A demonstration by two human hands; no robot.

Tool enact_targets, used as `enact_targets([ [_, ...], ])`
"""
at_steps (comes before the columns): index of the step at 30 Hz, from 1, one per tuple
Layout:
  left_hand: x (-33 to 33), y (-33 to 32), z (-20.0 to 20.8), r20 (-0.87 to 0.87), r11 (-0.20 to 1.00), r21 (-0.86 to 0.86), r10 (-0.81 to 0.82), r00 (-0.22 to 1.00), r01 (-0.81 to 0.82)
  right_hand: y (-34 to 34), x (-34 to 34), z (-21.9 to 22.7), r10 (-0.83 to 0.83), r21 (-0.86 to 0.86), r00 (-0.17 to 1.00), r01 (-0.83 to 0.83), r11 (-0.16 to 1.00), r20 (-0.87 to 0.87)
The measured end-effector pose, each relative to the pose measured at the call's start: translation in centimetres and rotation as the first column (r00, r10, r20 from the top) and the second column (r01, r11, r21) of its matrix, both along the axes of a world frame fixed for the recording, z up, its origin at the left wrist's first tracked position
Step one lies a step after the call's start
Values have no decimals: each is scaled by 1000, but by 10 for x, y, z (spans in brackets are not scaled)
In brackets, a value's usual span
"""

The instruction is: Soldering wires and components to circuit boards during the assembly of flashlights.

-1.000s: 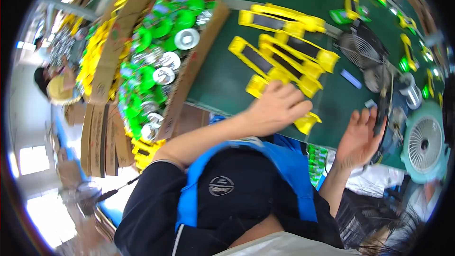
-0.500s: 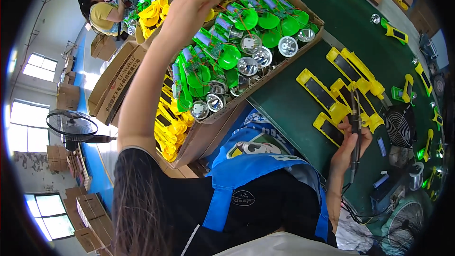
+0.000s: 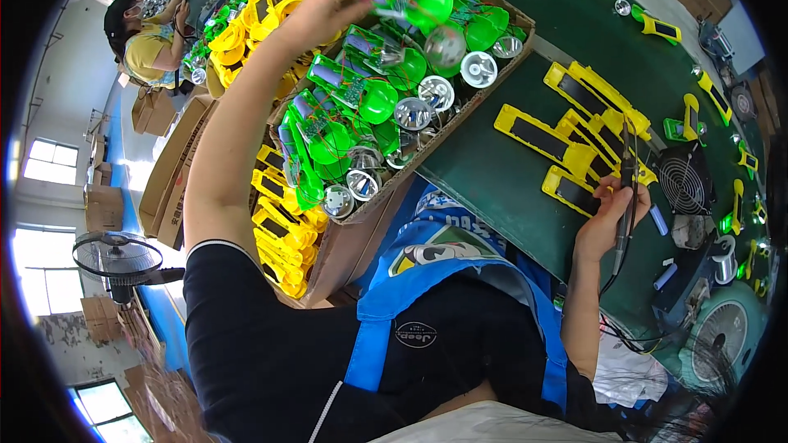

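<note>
My left hand (image 3: 332, 10) is closed on the end of a green lamp housing (image 3: 430, 3), which looks blurred over the far end of a cardboard box (image 3: 460, 119). A clear round reflector (image 3: 445, 46) hangs just below that housing. Packed in the box are several more green housings (image 3: 379, 100) with batteries, thin wires and silvery reflectors. On the right, my right hand (image 3: 609, 215) grips a soldering iron (image 3: 629, 171) with a dark handle, its thin tip pointing away from me. Yellow lamp shells (image 3: 532, 133) with dark panels lie beside that hand on the green bench.
More yellow shells (image 3: 283, 234) fill a carton left of the box. At the right stand a black fan with a round grille (image 3: 685, 180), a solder spool (image 3: 724, 261) and loose batteries (image 3: 658, 220). A co-worker in yellow (image 3: 148, 53) sits at the far left.
My left hand has taken hold of a green housing and lifted it from the box. My right hand keeps the soldering iron near the yellow shells. The whole view has shifted slightly.
</note>
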State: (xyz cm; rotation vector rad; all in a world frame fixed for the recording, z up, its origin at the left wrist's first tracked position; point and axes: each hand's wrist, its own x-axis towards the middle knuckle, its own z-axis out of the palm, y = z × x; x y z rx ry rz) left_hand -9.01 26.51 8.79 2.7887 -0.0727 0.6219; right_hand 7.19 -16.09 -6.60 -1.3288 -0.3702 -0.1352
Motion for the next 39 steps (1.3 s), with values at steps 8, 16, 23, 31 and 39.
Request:
enact_targets([
  [8,-1,-194,9,-35,983,-22,-184,982,183,-24,13,21,49,169,990,-71,983,131],
  [16,51,-284,-111,-173,964,-146,-245,954,222,-127,36,42,196,186,956,-238,953,216],
  [23,58,-309,-111,-28,922,-325,-233,972,212,-162,-43,1,291,299,897,-193,935,-331],
  [31,82,-324,-115,-197,683,-726,-93,976,-82,-141,-55,0,65,-31,952,-78,997,-299],
  [39,71,-317,-117,-33,864,-452,-264,964,221,-137,-57,6,33,-156,965,-76,985,-261],
])
